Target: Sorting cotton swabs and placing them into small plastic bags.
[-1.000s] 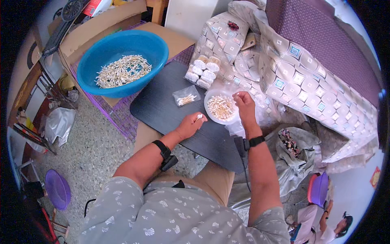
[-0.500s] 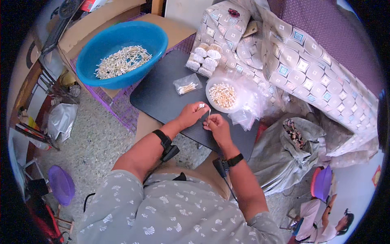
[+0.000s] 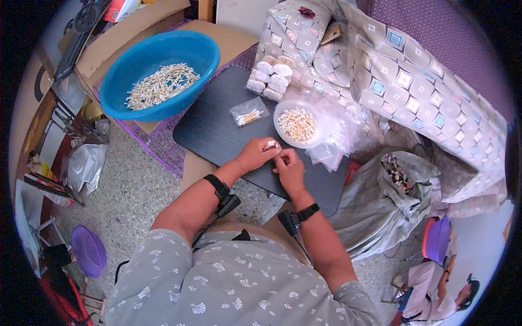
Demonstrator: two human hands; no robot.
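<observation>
Over the near edge of the dark table [image 3: 228, 142], my left hand [image 3: 257, 155] is closed around a few cotton swabs [image 3: 271, 144], their white tips poking out at the fingertips. My right hand [image 3: 290, 167] meets it, thumb and forefinger pinched at the same swabs; the stick it grips is mostly hidden by the fingers. Just beyond my hands stands a round white bowl [image 3: 276, 120] full of loose swabs. A small clear bag [image 3: 249, 112] with a few swabs inside lies left of the bowl. Clear plastic bags [image 3: 331, 133] are heaped at the bowl's right.
A big blue basin [image 3: 117, 98] of loose swabs rests on cardboard at the far left. Bundled swabs [image 3: 270, 77] are stacked at the table's back. Patterned cloth [image 3: 402, 81] and a grey sack [image 3: 370, 201] border the right. Another person [image 3: 435, 299] sits at the lower right.
My right hand has risen slightly toward my left hand, bringing the upright swab it pinched up to the left fingertips. My left hand has hardly moved.
</observation>
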